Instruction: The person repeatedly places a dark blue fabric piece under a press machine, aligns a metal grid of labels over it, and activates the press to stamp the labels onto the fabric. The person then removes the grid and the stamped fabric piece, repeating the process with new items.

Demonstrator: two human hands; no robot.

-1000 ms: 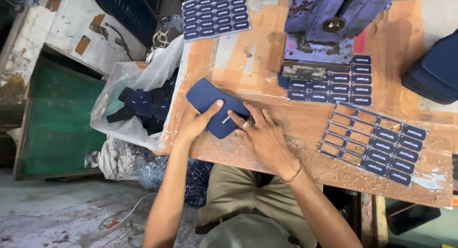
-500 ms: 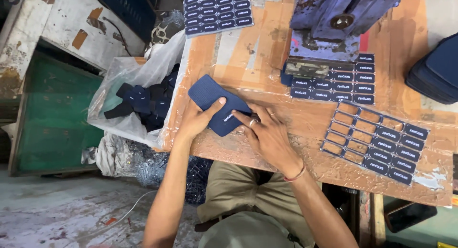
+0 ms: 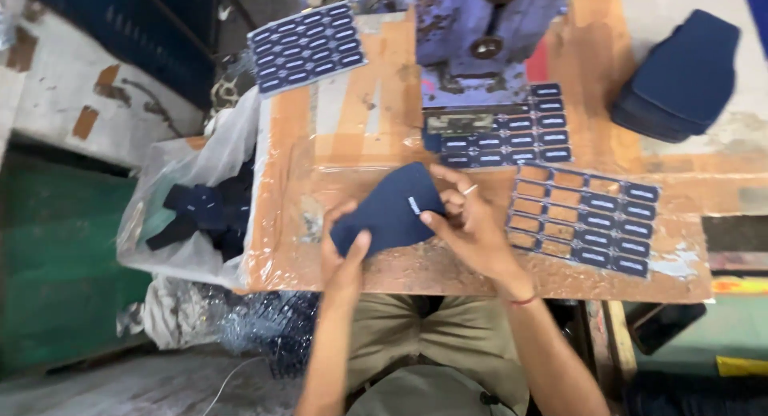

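Navy fabric panel (image 3: 388,212), flat on the tabletop (image 3: 336,136) a second ago, is now lifted, grasped by both hands: left hand (image 3: 344,252) at seven o'clock, right hand (image 3: 468,224) at three.

The dark navy cloth piece (image 3: 390,210) looks matt and soft. The worn orange-brown wooden tabletop (image 3: 336,136) shines under glossy clear film. The crumpled translucent plastic bag (image 3: 172,216) looks thin and slick.
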